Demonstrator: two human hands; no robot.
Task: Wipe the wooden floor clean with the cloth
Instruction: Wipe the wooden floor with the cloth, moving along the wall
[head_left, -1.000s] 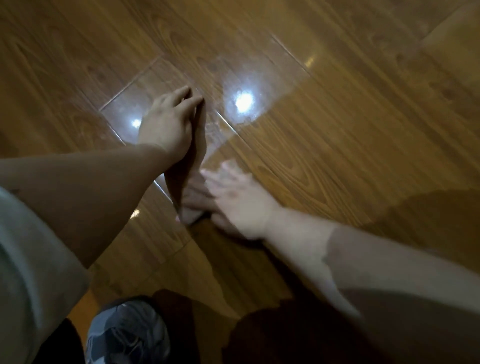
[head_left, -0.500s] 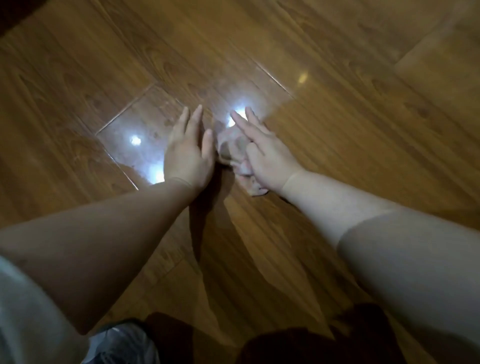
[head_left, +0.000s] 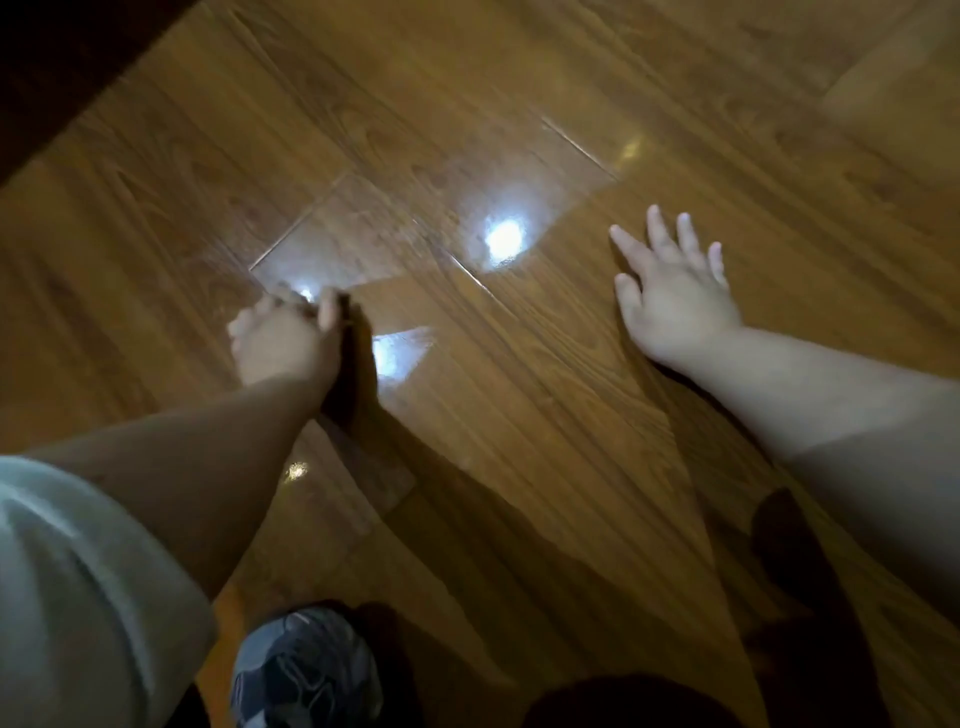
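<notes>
Down at six o'clock, a grey sneaker (head_left: 306, 670) on the wooden floor (head_left: 545, 415). At ten o'clock the left hand (head_left: 283, 343) is curled; whether it grips the cloth, unseen here, I cannot tell. At two o'clock the right hand (head_left: 675, 301) lies flat, fingers spread, empty.

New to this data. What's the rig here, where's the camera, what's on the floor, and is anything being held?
There is no robot: a person works with bare hands, and the single picture comes from a wide-angle camera on their head, looking down. The surface is a glossy wooden floor reflecting ceiling lights. The left hand is curled into a fist low against the floor; it may hold the cloth, but no cloth is clearly visible. The right hand is open with fingers spread, holding nothing. At the bottom edge a grey shoe shows, and a pale sleeve at lower left.
</notes>
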